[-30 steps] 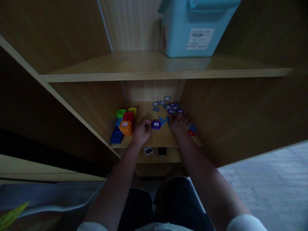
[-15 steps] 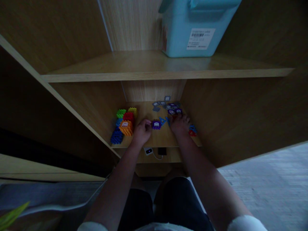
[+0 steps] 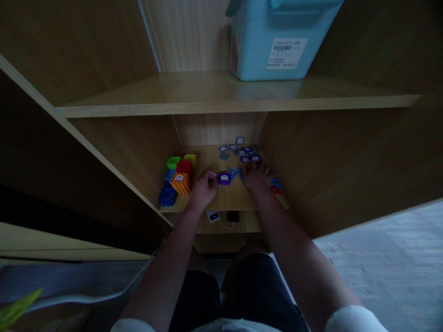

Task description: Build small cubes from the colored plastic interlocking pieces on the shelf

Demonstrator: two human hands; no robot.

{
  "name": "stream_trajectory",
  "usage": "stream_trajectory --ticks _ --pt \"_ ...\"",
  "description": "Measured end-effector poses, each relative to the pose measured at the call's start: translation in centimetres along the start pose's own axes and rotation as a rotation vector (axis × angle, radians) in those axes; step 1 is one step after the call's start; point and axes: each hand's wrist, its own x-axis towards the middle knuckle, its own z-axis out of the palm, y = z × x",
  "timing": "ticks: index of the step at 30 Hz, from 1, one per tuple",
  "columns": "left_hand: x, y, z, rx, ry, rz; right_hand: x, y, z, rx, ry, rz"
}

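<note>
My left hand [image 3: 205,185] rests on the lower shelf with its fingers curled in. Its fingertips come up to the left edge of a small purple stack of notched plastic tiles [image 3: 224,179]. Whether anything sits between them is too dark to make out. My right hand [image 3: 255,177] lies palm down with fingers spread, reaching over the right side of the shelf. Just beyond its fingertips is a loose heap of purple tiles [image 3: 249,156]. Blue triangular pieces [image 3: 233,173] lie between the two hands. Red and blue pieces [image 3: 276,186] show past my right hand's outer side.
Sorted stacks of tiles stand at the left: green [image 3: 173,162], yellow [image 3: 190,159], red [image 3: 184,168], orange [image 3: 181,183] and dark blue [image 3: 168,196]. Grey tiles [image 3: 224,156] are scattered at the back. Overhead, an upper shelf [image 3: 194,107] holds a light-blue bin [image 3: 256,55]. A white device [image 3: 213,216] sits below.
My right hand has shifted slightly, staying over the right-hand pieces. My left hand keeps its place beside the purple stack. The whole view has moved a little.
</note>
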Motion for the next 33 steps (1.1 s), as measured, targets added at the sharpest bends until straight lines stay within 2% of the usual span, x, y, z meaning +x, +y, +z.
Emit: stream_trajectory --ticks 6,12,18,22,24,26,29,33 --pt "0.0 -0.2 0.1 0.008 0.003 0.002 -0.1 0.1 -0.5 0.038 -0.003 -0.022" --pt "-0.1 0.3 -0.1 0.008 -0.005 -0.009 -0.1 0.8 -0.3 0.137 0.148 -0.073" --pt "0.0 0.2 -0.1 0.018 -0.004 -0.020 0.6 1.7 -0.1 0.365 0.310 -0.268" --pt "-0.1 0.3 -0.1 0.006 -0.003 -0.023 -0.3 1.4 -0.6 0.487 0.426 -0.396" --pt "-0.1 0.2 -0.1 0.005 0.002 -0.018 -1.2 1.0 -1.2 0.499 0.399 -0.475" --pt "-0.1 0.2 -0.1 0.008 0.005 -0.009 -2.1 0.5 -1.8 0.470 0.299 -0.530" --pt "-0.1 0.2 -0.1 0.020 0.005 0.001 -2.9 -0.1 -2.5 0.399 0.140 -0.536" --pt "-0.1 0.2 -0.2 0.031 0.009 -0.003 -2.7 -0.4 -2.3 0.387 0.076 -0.533"
